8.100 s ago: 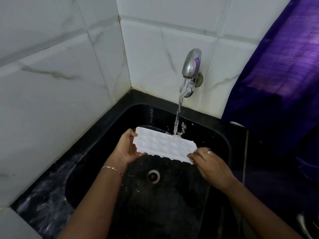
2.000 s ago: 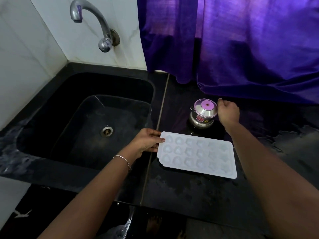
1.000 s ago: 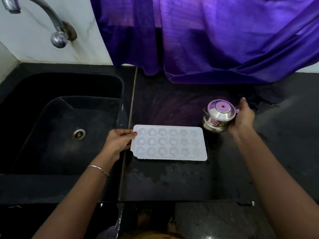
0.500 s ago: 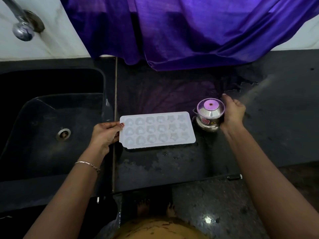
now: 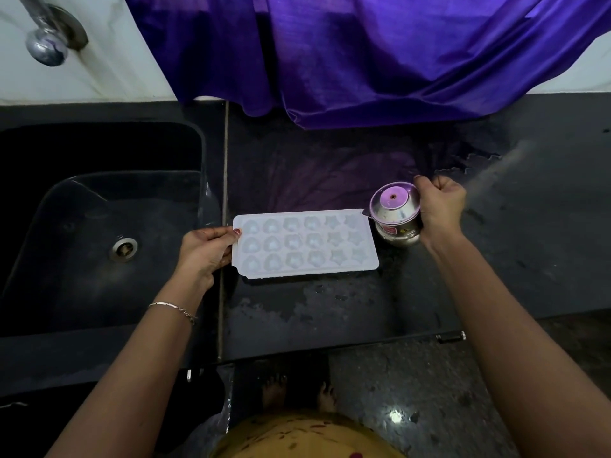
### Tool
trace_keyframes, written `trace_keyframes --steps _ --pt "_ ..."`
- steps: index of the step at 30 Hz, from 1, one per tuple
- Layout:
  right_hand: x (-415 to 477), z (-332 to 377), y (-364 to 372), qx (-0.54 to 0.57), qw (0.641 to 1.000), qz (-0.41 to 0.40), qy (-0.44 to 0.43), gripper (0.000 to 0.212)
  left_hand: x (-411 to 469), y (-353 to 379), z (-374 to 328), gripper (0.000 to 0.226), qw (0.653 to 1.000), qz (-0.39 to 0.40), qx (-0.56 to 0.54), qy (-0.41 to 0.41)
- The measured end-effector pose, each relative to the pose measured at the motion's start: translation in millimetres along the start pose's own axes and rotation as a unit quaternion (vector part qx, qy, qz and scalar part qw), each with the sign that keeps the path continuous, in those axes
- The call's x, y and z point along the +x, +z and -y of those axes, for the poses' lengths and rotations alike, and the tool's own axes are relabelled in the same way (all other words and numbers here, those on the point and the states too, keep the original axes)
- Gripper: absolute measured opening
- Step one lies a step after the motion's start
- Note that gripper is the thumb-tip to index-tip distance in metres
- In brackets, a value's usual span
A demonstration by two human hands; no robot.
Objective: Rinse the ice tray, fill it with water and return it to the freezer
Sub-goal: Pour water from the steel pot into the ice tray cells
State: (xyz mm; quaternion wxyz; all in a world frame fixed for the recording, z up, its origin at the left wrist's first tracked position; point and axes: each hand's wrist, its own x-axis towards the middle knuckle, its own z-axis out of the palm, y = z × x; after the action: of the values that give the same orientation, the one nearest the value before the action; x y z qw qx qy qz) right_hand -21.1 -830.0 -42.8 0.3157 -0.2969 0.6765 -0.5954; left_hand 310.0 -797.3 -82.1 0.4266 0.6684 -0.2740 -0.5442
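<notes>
At the eleven o'clock corner of the view the tap [image 5: 46,44] shows no stream, where eight seconds ago it ran onto the tray held over the sink [image 5: 82,285]; the basin, at nine o'clock of the tray, holds nothing now but its drain [image 5: 124,249]. So the rinse looks finished. The left hand [image 5: 206,251] pinches the short left edge of the ice tray [image 5: 304,246], thumb on top of the rim and fingers curled under it, much as it did half a second ago. The tray lies flat, cells up, on the black counter [image 5: 330,312] just right of the sink's seam, below the purple curtain [image 5: 330,61] at twelve o'clock. Whether any cell already holds water I cannot tell; they all look equally pale. At the tray's two o'clock corner is the small steel jug [image 5: 396,214] with its lid on. Two seconds ago it stood behind the tray; since then it has been brought to the right end, and its spout now meets that corner. The right hand [image 5: 438,209] is at three o'clock of the jug, fingers closed round its far side, probably on a handle I cannot see. No water is visible leaving the spout. I judge that filling is about to begin from the jug rather than the tap, with the freezer step not yet started.
</notes>
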Motion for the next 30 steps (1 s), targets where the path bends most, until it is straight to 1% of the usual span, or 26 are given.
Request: trace_keyframes --steps 10,20,24,30 --pt "-1.3 1.4 0.1 0.009 1.0 0.004 -0.004 0.044 -1.7 0.2 -1.1 0.003 1.0 -0.002 -0.004 0.0" --pt "-1.7 2.7 0.9 -0.008 1.0 0.015 -0.002 0.041 -1.3 0.0 -0.5 0.003 1.0 -0.003 -0.006 -0.001" --pt "-2.3 2.9 1.2 0.006 1.0 0.018 0.002 0.042 -0.8 0.0 -0.6 0.004 1.0 -0.006 -0.007 -0.004" --pt "1.1 -0.9 -1.5 0.05 0.998 0.006 0.045 0.039 -0.3 -0.6 -0.1 0.004 1.0 -0.004 -0.007 -0.005"
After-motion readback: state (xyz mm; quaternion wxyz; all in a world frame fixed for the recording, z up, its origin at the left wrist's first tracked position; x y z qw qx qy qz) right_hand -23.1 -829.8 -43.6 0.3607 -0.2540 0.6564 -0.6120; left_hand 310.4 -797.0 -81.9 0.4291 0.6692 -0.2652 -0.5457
